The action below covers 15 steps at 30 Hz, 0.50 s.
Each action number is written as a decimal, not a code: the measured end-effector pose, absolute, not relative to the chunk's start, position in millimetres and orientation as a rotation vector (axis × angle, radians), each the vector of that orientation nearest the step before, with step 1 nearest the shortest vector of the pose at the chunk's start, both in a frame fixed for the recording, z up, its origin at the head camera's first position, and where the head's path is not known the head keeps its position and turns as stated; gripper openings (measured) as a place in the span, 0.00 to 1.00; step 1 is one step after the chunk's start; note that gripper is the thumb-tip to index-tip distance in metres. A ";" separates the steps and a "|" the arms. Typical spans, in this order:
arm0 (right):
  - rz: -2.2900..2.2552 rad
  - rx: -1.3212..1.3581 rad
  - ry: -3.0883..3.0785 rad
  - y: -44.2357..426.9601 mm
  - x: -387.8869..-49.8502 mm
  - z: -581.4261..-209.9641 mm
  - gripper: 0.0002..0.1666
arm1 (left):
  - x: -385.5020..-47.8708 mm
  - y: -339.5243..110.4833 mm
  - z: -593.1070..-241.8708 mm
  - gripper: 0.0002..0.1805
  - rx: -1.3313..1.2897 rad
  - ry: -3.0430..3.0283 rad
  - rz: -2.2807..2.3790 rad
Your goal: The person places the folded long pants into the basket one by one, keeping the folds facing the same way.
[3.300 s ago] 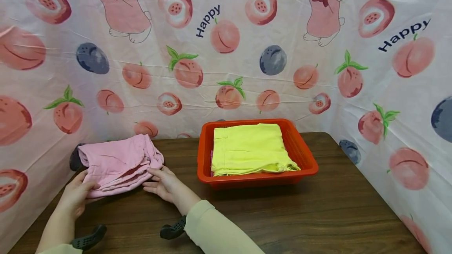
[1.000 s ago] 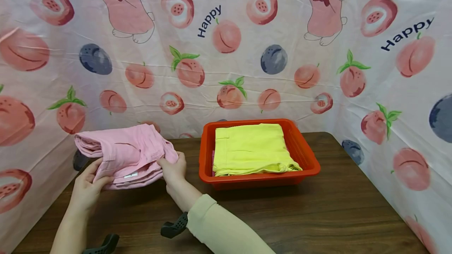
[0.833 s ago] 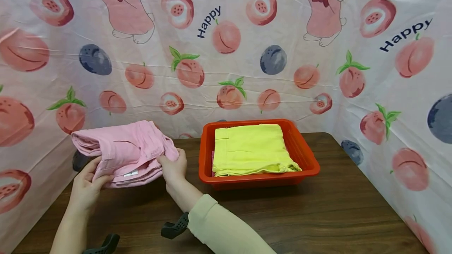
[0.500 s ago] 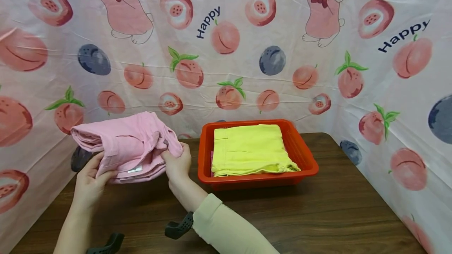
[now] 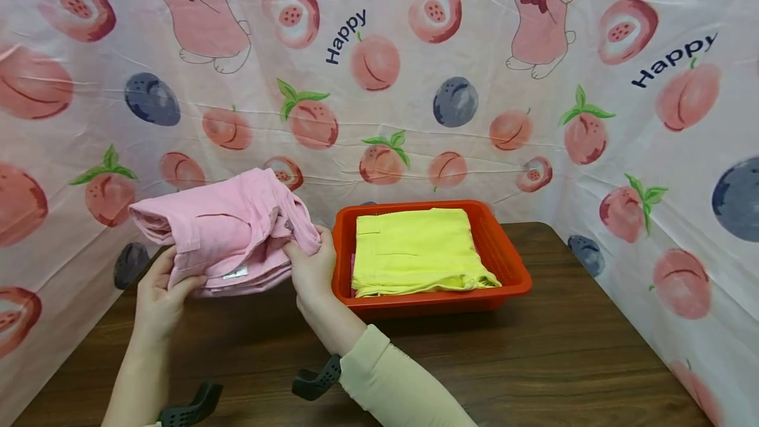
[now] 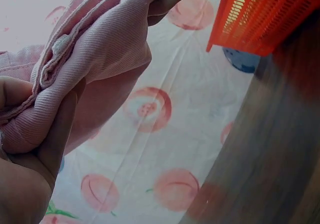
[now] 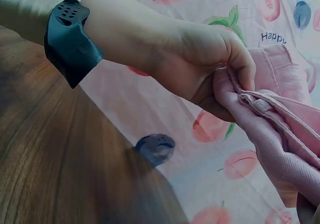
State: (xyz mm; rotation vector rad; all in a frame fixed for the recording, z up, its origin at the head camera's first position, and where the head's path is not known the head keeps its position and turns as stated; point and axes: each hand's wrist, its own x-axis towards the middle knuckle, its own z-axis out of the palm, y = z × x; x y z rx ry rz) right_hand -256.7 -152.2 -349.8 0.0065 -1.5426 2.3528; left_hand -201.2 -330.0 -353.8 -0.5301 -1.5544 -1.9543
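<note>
A folded pair of pink pants [image 5: 219, 223] hangs in the air above the left part of the table, with a small white label near its lower edge. My left hand [image 5: 163, 298] pinches its lower left corner, thumb on top. On the opposite side my right hand [image 5: 314, 269] grips the waistband end, thumb over the cloth. In the left wrist view the layered pink edge [image 6: 95, 48] lies between thumb and fingers. The right wrist view has the right hand [image 7: 210, 68] pinching the cloth [image 7: 280, 129] beside a button or rivet.
An orange-red plastic basket [image 5: 510, 262] stands at the back of the brown wooden table [image 5: 534, 361], right of the pink pants. Folded yellow clothing [image 5: 421, 249] lies in it, with a sliver of darker pink beneath. A fruit-print cloth [image 5: 379, 111] hangs behind and at both sides.
Both hands have lifted the pink pants from the table's left side, upward and somewhat to the right, closer to the basket. The right hand has gone from touching the edge to gripping it.
</note>
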 end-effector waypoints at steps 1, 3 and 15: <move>2.350 0.014 -1.538 -149.9 -256.7 -348.8 0.23 | -201.6 -327.7 -353.0 0.34 -0.531 -1.536 -1.971; 2.350 0.031 -1.529 -145.0 -256.0 -345.3 0.24 | -202.9 -323.0 -351.3 0.35 -0.540 -1.491 -2.011; 2.409 0.086 -1.395 -120.5 -260.7 -339.2 0.24 | -213.0 -292.6 -344.0 0.32 -0.443 -1.315 -2.160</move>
